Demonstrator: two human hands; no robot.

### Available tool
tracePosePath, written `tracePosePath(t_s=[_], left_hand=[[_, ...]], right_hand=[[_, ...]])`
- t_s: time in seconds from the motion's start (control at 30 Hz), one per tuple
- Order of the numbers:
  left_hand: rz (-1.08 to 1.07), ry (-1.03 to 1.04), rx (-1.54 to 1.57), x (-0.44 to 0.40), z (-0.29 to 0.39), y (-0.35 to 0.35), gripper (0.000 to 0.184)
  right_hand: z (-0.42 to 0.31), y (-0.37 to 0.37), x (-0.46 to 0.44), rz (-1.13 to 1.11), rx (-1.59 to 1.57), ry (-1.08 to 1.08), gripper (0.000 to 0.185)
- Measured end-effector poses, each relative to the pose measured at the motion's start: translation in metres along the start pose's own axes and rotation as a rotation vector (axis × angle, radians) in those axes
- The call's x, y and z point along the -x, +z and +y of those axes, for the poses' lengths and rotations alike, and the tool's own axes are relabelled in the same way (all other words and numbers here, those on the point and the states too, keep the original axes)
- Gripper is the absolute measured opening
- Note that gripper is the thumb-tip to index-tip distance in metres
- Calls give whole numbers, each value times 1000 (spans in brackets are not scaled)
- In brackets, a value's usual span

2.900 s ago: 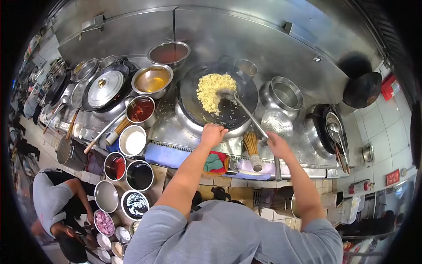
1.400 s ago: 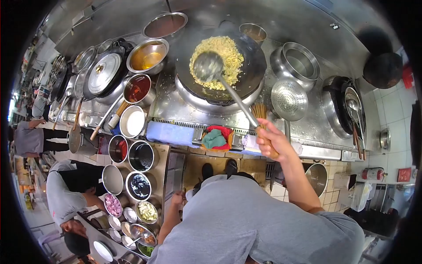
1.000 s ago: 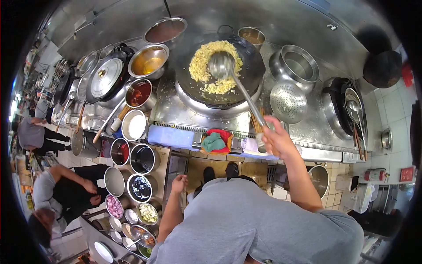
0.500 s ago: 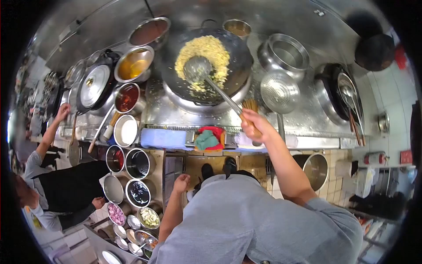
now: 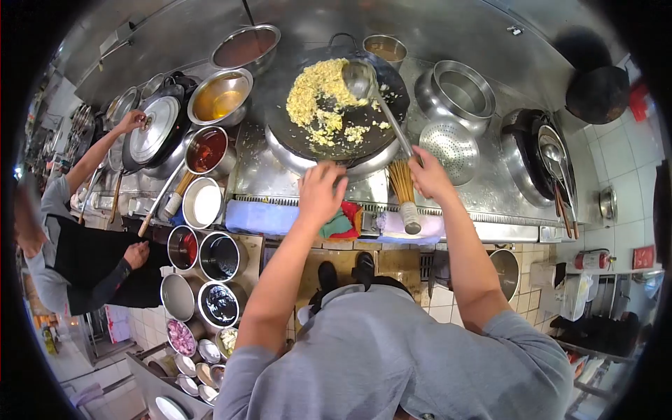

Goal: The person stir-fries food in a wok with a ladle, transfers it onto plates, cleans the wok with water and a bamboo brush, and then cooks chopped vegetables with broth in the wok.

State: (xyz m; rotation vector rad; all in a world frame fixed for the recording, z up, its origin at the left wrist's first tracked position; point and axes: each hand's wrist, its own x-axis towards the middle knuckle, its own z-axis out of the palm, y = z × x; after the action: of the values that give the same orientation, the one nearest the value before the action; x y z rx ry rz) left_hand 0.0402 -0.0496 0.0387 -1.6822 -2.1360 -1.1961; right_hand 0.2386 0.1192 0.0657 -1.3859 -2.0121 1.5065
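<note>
In the head view, the wok (image 5: 371, 143) sits at the middle of the steel desk (image 5: 255, 178) and holds loose yellow food (image 5: 308, 101), heaped toward its far left, with crumbs scattered to the near and right. The ladle (image 5: 360, 78) has its bowl in the wok, against the heap's right end. To the wok's left stand a bowl (image 5: 243, 114) of amber liquid and, beyond it, another of reddish-brown liquid. Nearer come a pot (image 5: 228, 165) of red sauce and a white-filled pot (image 5: 193, 194), then pots of red and dark contents. A small pot (image 5: 385, 38) with brownish contents stands just past the wok's far right side.

The right hand (image 5: 428, 176) has its fingers closed around the ladle's handle, well apart from the food, which lies at the handle's far end. The brush (image 5: 404, 196) is just beside this hand, and the strainer (image 5: 449, 150) lies to its right.

The left hand (image 5: 322, 190) is palm down at the wok's near rim, fingers slightly apart and pointing toward the food without touching it; I cannot tell whether they grip the rim.

At far left, a co-worker's hand (image 5: 131, 121) is at the lid (image 5: 155, 129).
</note>
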Motion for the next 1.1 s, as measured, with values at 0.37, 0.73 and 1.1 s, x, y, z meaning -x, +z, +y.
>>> tracePosePath(t_s=[0.37,0.73,1.1], left_hand=[[-369,-21,118,-29,-46,34,19],[-311,7,131,-18,-48,30,26],[-463,35,184,-8,36,-55,21]], right_hand=[[21,44,56,-53,514,-349,54],[12,75,39,-12,586,-263,52],[-128,-87,295,-77,710,-107,51]])
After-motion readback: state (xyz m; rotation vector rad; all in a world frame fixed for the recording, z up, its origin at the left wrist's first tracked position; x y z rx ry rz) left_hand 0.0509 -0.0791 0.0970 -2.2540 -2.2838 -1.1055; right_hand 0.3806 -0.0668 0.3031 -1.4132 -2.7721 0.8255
